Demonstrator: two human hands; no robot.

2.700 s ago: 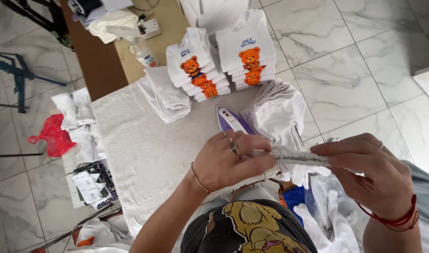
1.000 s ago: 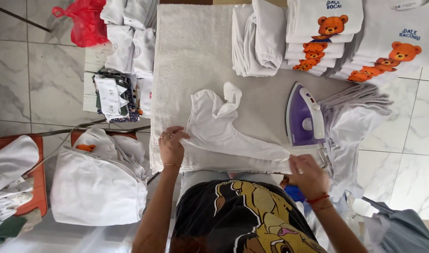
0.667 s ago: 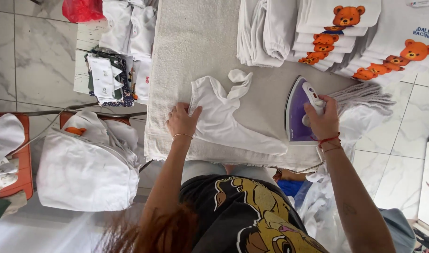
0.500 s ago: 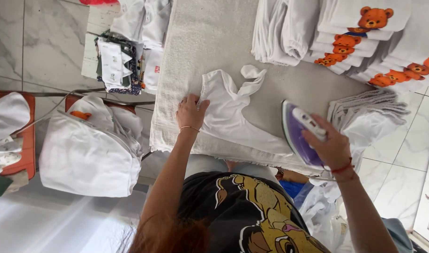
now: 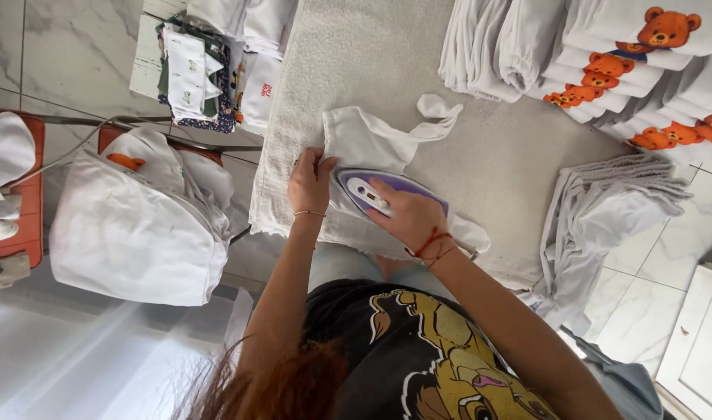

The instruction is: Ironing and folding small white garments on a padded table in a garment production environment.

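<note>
Ironing in hand. Right hand point(image 5: 414, 219), red cord at the wrist, grip clenched around the handle of the purple-and-white steam iron point(image 5: 383, 194), sole flat on the small white cotton garment point(image 5: 371, 140) spread on the pale towel-covered desk point(image 5: 511, 155). Left hand point(image 5: 311, 180) just beside the iron's tip, fingers pressed flat on the cloth, grasping nothing, pinning the near edge taut. Next stroke likely calling for a steady glide away from those fingers. Further off, stacks of folded white shirts with orange bear prints point(image 5: 643, 47); grey folded cloths point(image 5: 612, 202) at the right.
</note>
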